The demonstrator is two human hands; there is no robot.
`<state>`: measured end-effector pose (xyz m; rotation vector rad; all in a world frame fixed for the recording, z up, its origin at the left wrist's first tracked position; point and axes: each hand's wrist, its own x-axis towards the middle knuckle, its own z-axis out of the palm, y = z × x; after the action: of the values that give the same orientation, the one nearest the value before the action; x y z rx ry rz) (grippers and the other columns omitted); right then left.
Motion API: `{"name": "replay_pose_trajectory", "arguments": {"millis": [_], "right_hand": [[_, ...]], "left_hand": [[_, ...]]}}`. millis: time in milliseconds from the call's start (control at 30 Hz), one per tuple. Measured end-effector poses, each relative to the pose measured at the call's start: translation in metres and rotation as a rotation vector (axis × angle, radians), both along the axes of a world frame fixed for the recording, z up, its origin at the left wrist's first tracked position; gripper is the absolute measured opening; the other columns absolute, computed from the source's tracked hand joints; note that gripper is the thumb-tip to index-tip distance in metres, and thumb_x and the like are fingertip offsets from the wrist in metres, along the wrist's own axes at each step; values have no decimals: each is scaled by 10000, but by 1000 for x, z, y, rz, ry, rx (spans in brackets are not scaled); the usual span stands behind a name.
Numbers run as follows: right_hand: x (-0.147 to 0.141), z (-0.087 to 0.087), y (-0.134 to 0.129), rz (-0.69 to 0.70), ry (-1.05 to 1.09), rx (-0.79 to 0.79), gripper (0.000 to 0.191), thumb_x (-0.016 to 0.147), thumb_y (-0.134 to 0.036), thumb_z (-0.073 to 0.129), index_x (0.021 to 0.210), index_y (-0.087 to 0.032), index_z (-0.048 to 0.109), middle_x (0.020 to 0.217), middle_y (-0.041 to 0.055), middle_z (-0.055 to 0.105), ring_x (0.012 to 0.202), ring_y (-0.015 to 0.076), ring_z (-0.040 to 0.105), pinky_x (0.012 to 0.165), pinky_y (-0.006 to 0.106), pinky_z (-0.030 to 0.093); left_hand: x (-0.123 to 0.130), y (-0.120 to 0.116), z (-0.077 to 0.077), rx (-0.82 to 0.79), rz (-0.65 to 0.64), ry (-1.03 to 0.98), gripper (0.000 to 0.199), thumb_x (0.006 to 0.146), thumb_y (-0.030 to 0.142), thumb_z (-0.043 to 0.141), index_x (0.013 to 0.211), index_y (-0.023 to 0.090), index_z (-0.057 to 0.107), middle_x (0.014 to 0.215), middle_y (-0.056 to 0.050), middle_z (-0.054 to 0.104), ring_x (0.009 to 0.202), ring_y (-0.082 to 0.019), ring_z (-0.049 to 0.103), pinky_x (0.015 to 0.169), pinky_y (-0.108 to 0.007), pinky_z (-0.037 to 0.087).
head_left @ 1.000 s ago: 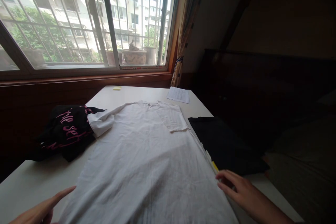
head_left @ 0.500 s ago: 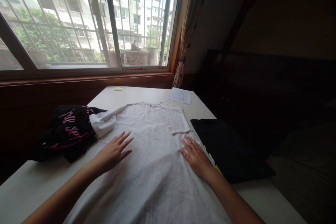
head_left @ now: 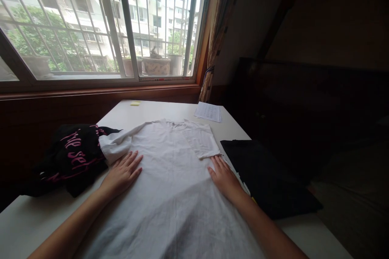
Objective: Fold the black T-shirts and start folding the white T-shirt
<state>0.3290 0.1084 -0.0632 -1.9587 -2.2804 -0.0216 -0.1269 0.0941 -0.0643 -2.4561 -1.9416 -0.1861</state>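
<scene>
A white T-shirt (head_left: 173, 170) lies spread on the white table (head_left: 154, 109), its collar toward the window. The right sleeve rests over the shirt's body, while the left sleeve sticks out, rumpled, toward the left. My left hand (head_left: 124, 171) lies flat on the shirt's left side just below that sleeve, fingers stretched out. On the opposite side, my right hand (head_left: 224, 178) rests on the shirt's edge with its fingertips at the hem of the right sleeve. Neither hand grips anything. The lower end of the shirt runs out of view.
Left of the shirt is a heap of black cloth (head_left: 73, 153) with pink lettering. Dark folded cloth (head_left: 267, 178) lies at the right edge. Papers (head_left: 208, 111) and a yellow sticky note (head_left: 135, 103) are at the far end, below a barred window (head_left: 100, 24).
My left hand has moved left and come down flat near the left sleeve. My right hand has shifted slightly, up to the right sleeve's hem. The view has moved a little.
</scene>
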Motion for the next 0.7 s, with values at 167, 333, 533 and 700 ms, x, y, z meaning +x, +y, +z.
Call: {"name": "replay_pose_trajectory", "arguments": {"millis": [167, 333, 533, 700], "right_hand": [[-7, -4, 19, -91, -26, 33, 631, 1004, -434, 350, 1445, -3, 482, 1510, 236, 464, 1440, 349, 379, 1180, 445, 305], [9, -14, 24, -79, 0, 17, 685, 1013, -483, 322, 1472, 10, 445, 1548, 232, 410, 1464, 340, 337, 1207, 442, 254], [21, -22, 27, -57, 10, 14, 684, 1006, -492, 355, 1475, -3, 448, 1551, 226, 407, 1471, 334, 327, 1209, 459, 251], [23, -12, 24, 94, 117, 183, 499, 1002, -391, 383, 1323, -99, 629, 1407, 153, 596, 1355, 285, 494, 1149, 420, 378]], "left_hand": [[-1, 1, -2, 20, -5, -2, 580, 1022, 552, 324, 1552, 316, 344, 1654, -16, 237, 1526, -263, 213, 1194, -448, 219], [-1, 0, -2, 33, -6, -10, 574, 1022, 548, 330, 1552, 328, 340, 1649, -13, 257, 1522, -267, 226, 1186, -457, 233], [-1, -1, 0, 33, -1, -5, 578, 1019, 550, 335, 1548, 319, 353, 1651, -21, 245, 1523, -258, 224, 1189, -451, 229], [0, -2, 1, 30, 7, -3, 573, 1017, 536, 343, 1544, 312, 365, 1649, -23, 250, 1524, -262, 221, 1196, -452, 220]]}}
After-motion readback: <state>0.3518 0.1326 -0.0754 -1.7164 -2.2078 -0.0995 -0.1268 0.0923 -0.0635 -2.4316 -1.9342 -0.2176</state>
